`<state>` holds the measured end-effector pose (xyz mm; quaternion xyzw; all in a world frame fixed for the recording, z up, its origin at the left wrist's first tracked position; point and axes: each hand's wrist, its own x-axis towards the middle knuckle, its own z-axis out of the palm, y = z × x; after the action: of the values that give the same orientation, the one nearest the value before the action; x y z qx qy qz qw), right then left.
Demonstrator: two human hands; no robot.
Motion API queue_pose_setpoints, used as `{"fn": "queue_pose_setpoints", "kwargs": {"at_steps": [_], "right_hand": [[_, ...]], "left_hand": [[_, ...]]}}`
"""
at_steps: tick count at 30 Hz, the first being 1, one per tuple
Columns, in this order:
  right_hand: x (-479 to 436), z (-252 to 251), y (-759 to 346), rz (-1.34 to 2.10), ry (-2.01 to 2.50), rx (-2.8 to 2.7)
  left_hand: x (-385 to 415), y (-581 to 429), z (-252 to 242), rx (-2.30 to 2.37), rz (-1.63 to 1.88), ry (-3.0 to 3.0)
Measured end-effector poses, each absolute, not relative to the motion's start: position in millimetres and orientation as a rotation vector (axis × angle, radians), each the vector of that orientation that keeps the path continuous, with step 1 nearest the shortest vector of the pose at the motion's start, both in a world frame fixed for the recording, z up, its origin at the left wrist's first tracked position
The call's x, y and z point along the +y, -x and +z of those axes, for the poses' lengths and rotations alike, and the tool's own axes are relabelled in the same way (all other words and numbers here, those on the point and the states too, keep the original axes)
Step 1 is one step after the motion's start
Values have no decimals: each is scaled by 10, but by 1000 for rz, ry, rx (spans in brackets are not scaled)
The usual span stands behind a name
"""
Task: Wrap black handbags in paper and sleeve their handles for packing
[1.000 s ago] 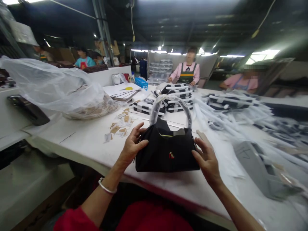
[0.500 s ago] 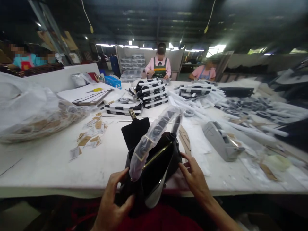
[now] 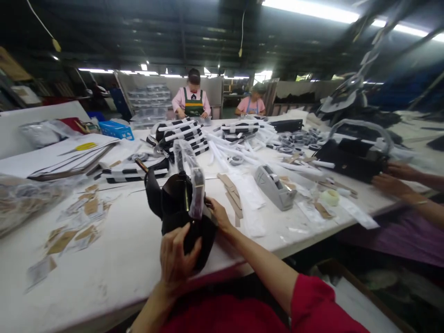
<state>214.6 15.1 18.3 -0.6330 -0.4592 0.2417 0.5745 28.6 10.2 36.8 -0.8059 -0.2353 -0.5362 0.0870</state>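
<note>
A small black handbag (image 3: 173,206) with a plastic-wrapped handle (image 3: 196,192) stands at the near edge of the white table (image 3: 114,259). My left hand (image 3: 176,261) is closed round the bag's near lower end. My right hand (image 3: 218,213) grips the bag's far right side, fingers partly hidden behind it. The bag's flap hangs open to the left.
Paper tags (image 3: 74,222) lie scattered at left. A grey tape dispenser (image 3: 275,187) and cardboard strips (image 3: 231,189) sit to the right. Striped stacks (image 3: 183,136) fill the middle. Another person's hands (image 3: 395,178) hold a black bag (image 3: 350,157) at far right. Two people work at the far side.
The view has swung right. The bag has turned end-on toward me and tilted, with my left hand shifted to its near end and my right hand to its far side.
</note>
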Motion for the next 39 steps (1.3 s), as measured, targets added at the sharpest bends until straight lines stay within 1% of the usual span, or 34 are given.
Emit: {"fn": "queue_pose_setpoints", "kwargs": {"at_steps": [4,7,10,12,17,19,22,24,28,29,31,34,36,39], "right_hand": [[83,178,-2227,587,1508,-1101],[-179,137,-2237,608,1525,-1148],[-513,125,-2246,602,1527,-1253],[-725,146,-2280,590,1524,-1350],[-1103,277,-2561,588,1673,-1331],[-1195,339,-2764,496,1779,-1239],[-1284,414,-3126,274,1928,-1090],[-1303,434,-3367,135,2027,-1049],[-1203,367,-3743,-97,2242,-1097],[-1155,330,-3808,-140,2287,-1134],[-1049,242,-3899,-185,2344,-1220],[-921,103,-3934,-171,2371,-1322],[-887,29,-3905,-144,2378,-1373],[-924,-31,-3844,-133,2388,-1445]], "left_hand": [[571,-581,331,-859,-1578,2363],[717,-664,333,-964,-1615,2417],[621,-647,425,-1071,-1684,2555],[498,-608,528,-1222,-1725,2622],[299,-503,784,-1648,-1618,2724],[269,-472,847,-1788,-1613,2783],[219,-458,903,-1947,-1699,2883],[175,-467,914,-2036,-1803,2947],[91,-479,876,-2227,-2142,2917],[80,-468,860,-2257,-2157,2914],[72,-430,839,-2243,-1991,3045],[66,-361,865,-2115,-1581,3352],[37,-343,916,-2050,-1490,3461],[-59,-396,990,-1844,-1462,3600]]}}
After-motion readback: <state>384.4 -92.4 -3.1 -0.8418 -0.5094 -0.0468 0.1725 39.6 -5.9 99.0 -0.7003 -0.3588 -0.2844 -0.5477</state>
